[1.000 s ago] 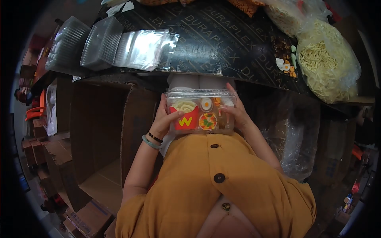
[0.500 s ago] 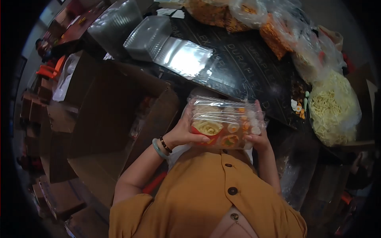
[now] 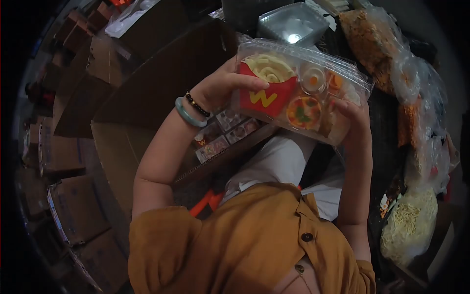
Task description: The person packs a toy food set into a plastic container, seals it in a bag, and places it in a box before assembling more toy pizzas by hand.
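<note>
My left hand [image 3: 224,84] grips the left end of a clear plastic pack [image 3: 274,110], its thumb pressed over the front. The right end is held by my right hand [image 3: 353,111]. Through the plastic show a red fries carton [image 3: 268,94] with a yellow W and pale strips, a small fried egg [image 3: 313,80], a pizza-like disc [image 3: 303,112] and orange pieces. The pack is tilted, its front facing me. Below my left wrist an open cardboard box [image 3: 120,142] holds several similar packs [image 3: 230,128].
Clear plastic trays [image 3: 293,24] stand at the back. Along the right lie a bag of orange pieces [image 3: 367,39] and a bag of pale strips [image 3: 410,220]. Stacked cartons [image 3: 81,208] fill the left side.
Both hands have raised the pack up and away from my body. My view has turned left, so the cardboard box and the packs inside it show more.
</note>
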A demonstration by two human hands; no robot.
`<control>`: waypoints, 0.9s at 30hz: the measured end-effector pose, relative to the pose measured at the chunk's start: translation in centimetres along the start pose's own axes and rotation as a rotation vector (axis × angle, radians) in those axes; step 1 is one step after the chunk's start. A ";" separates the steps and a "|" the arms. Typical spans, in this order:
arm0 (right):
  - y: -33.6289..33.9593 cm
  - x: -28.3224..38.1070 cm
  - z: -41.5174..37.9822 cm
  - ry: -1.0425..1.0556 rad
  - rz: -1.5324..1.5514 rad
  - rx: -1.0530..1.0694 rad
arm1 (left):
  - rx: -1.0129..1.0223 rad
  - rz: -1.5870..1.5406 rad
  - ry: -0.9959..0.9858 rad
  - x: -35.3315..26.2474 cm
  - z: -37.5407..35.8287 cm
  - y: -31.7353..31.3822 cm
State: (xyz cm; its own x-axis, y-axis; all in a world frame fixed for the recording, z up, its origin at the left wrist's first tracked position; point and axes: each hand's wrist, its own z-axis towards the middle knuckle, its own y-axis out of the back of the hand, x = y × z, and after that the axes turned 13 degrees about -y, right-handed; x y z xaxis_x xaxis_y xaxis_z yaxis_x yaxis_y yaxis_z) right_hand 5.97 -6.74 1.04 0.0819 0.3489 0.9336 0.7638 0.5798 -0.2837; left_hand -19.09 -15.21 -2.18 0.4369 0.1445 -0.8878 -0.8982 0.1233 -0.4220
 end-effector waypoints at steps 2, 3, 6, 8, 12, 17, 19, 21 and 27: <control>-1.2 -0.4 2.2 0.010 -0.062 0.032 | -0.060 0.012 0.002 -0.5 -0.9 2.0; -2.1 -0.7 3.3 -0.004 -0.064 0.044 | -0.099 -0.017 -0.011 -0.6 -1.4 3.1; -4.7 -2.0 6.3 -0.070 -0.063 0.071 | -0.196 -0.095 -0.020 -0.4 -3.2 6.3; -6.0 -3.3 8.2 -0.124 -0.039 0.114 | -0.260 -0.140 -0.022 -0.2 -4.6 8.0; -8.0 -5.9 10.6 -0.219 -0.012 0.153 | -0.406 -0.257 -0.016 1.4 -6.9 10.6; -8.6 -9.2 13.3 -0.347 -0.056 0.186 | -0.523 -0.362 0.086 3.5 -9.3 13.1; -8.6 -10.2 13.5 -0.374 -0.053 0.178 | -0.545 -0.410 0.140 4.4 -9.8 13.9; -8.6 -11.0 13.7 -0.377 -0.050 0.167 | -0.531 -0.414 0.142 4.9 -10.0 14.4; -8.6 -11.6 13.8 -0.432 -0.072 0.104 | -0.496 -0.470 0.141 6.2 -10.0 14.9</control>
State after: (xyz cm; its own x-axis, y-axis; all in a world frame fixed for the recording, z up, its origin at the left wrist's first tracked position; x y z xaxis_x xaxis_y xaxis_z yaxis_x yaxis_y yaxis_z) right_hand -10.42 -5.62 -10.38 -0.2609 0.5672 0.7812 0.6872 0.6774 -0.2624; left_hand -30.25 -22.27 -15.81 0.8047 0.0527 -0.5914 -0.5458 -0.3266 -0.7717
